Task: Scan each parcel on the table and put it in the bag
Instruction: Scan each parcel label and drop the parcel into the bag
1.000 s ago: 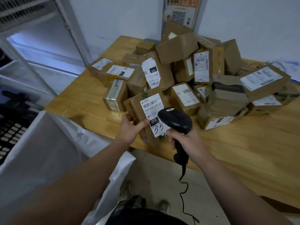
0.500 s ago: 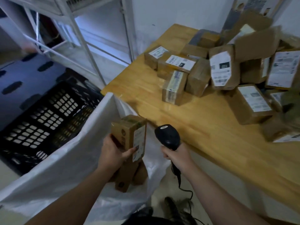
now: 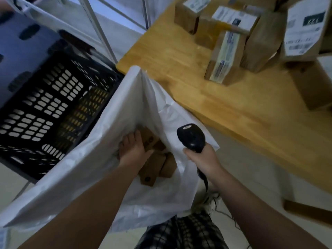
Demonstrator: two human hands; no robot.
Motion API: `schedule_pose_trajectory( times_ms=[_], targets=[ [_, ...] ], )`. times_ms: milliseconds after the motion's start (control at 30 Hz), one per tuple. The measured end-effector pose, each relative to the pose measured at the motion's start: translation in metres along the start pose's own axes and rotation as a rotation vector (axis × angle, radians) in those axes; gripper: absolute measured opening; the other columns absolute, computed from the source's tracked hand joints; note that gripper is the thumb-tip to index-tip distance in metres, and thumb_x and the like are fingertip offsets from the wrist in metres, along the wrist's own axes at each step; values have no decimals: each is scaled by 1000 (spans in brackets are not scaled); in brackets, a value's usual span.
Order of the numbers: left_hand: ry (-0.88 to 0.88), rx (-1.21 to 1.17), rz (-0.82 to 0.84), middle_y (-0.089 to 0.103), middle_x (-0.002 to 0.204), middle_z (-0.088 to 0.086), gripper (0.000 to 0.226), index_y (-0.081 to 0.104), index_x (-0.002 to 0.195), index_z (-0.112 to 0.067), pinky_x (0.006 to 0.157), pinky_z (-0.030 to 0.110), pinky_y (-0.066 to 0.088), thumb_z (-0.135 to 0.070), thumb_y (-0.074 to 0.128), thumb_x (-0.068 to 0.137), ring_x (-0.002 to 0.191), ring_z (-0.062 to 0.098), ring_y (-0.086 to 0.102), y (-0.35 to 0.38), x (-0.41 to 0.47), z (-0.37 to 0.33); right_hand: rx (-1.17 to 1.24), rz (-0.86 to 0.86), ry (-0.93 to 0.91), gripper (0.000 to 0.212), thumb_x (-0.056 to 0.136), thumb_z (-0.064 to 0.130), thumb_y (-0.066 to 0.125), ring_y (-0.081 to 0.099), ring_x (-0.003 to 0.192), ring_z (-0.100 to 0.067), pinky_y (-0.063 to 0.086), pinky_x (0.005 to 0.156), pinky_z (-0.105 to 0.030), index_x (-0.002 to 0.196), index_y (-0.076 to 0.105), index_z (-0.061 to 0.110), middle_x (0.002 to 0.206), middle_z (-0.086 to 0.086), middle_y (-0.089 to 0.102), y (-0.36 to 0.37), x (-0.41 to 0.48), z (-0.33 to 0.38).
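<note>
My left hand (image 3: 132,151) reaches down into the open white bag (image 3: 100,151) and holds a brown cardboard parcel (image 3: 149,139), fingers along its left side and thumb across its near face. Under it in the bag lie other brown parcels (image 3: 152,172). My right hand (image 3: 203,159) grips the handle of a black barcode scanner (image 3: 190,137) over the bag's right rim, its cable hanging down. Several labelled parcels (image 3: 225,57) stand on the wooden table (image 3: 179,56) at the upper right.
A black perforated plastic crate (image 3: 45,108) sits on the floor left of the bag. A white metal shelf frame (image 3: 100,27) stands behind it. The table's corner is right beside the bag's far rim. The pale floor lies below the table's front edge.
My view has swung left from the table to the bag. My left hand carried the scanned parcel off the table and lowered it into the bag. The scanner moved along beside it.
</note>
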State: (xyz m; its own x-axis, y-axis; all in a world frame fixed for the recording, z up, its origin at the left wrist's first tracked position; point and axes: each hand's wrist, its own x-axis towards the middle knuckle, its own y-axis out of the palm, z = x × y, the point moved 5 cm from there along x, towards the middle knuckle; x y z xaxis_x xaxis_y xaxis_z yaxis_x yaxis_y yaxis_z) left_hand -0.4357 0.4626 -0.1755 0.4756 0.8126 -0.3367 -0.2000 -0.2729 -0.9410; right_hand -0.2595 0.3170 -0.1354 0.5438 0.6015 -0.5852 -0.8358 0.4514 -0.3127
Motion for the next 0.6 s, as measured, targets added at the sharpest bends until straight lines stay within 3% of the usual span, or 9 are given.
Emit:
schedule_pose_trajectory(
  times_ms=[33, 100, 167, 233, 333, 467, 533, 600],
  targets=[
    [43, -36, -21, 59, 108, 23, 84, 56, 124, 2, 77, 46, 50, -49, 83, 63, 97, 40, 57, -2, 0, -5, -7, -19, 6, 9, 83, 10, 71, 58, 63, -15, 44, 56, -20, 85, 63, 9, 67, -4, 60, -2, 1, 0],
    [86, -150, -26, 54, 122, 17, 69, 47, 132, -5, 88, 43, 46, -45, 71, 81, 110, 36, 50, -14, -2, -20, 6, -57, 10, 11, 82, 11, 72, 59, 65, -16, 45, 62, -27, 90, 65, 8, 70, -6, 62, -10, 1, 4],
    [125, -242, -40, 45, 134, 12, 61, 38, 139, -9, 97, 41, 38, -42, 57, 91, 123, 32, 41, -26, -1, -37, 38, -73, 5, 15, 84, 11, 71, 60, 65, -15, 46, 61, -24, 97, 64, 9, 71, -5, 63, -21, -3, 10],
    [197, -277, -112, 43, 136, 11, 59, 36, 141, -10, 100, 40, 36, -41, 53, 94, 125, 31, 40, -45, -4, -55, 63, -92, -4, 14, 85, 11, 70, 60, 64, -12, 47, 58, -21, 97, 64, 11, 69, -3, 62, -36, -10, 16],
    [335, -309, -213, 46, 137, 10, 59, 39, 142, -9, 101, 41, 38, -39, 54, 94, 124, 31, 43, -80, -6, -88, 58, -146, -10, 8, 86, 13, 70, 58, 63, -13, 44, 62, -26, 83, 65, 8, 67, -4, 61, -68, -24, 26],
    [468, -342, -341, 53, 130, 15, 54, 49, 135, -4, 102, 42, 39, -33, 62, 90, 120, 33, 48, -126, -3, -138, 86, -217, -21, 9, 87, 13, 69, 57, 63, -13, 41, 56, -23, 83, 64, 7, 67, -6, 59, -120, -35, 36],
    [488, -350, -346, 49, 133, 13, 53, 49, 135, -7, 103, 39, 36, -29, 62, 89, 123, 32, 44, -147, 2, -164, 99, -254, -31, 13, 88, 14, 68, 57, 68, -21, 46, 63, -36, 82, 65, 2, 69, -17, 58, -149, -35, 41],
    [488, -342, -341, 44, 138, 12, 53, 47, 137, -10, 106, 37, 33, -31, 60, 90, 128, 30, 39, -163, 10, -189, 117, -272, -52, 20, 89, 13, 67, 59, 73, -25, 50, 75, -46, 99, 66, -5, 79, -24, 60, -178, -33, 48]
  ],
)
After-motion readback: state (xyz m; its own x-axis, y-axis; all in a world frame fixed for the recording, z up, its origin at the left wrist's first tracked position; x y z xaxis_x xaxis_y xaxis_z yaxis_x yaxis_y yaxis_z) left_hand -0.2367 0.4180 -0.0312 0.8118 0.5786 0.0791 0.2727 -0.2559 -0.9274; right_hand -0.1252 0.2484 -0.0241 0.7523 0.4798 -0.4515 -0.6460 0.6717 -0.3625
